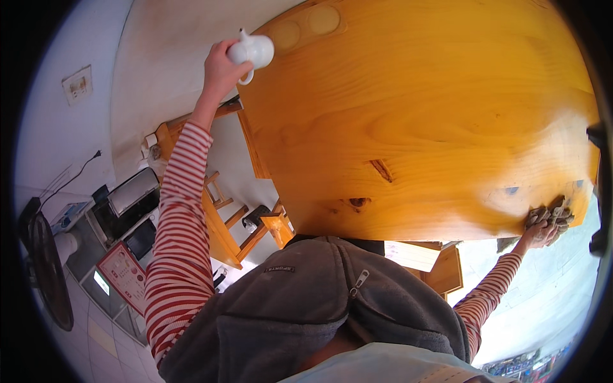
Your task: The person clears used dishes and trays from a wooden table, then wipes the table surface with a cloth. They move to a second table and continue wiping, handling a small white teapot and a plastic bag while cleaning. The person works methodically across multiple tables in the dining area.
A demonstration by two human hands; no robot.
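My left hand point(225, 67) grips a small white ceramic pot point(258, 51) with a short spout and a looped handle. It holds the pot at the far left corner of a glossy wooden table point(407, 119). Whether the pot's base touches the tabletop I cannot tell. Over at the table's near right corner, my right hand point(540, 234) clutches a crumpled grey-brown cloth point(550, 214) pressed against the wood. Part of the cloth hangs past the edge.
Two pale round marks point(323, 20) show near the table's far left edge. Wooden stools point(278, 230) stand to the left below table height, and a wooden seat point(443, 270) is close by my body. A wall with a socket plate point(77, 85) rises at the left.
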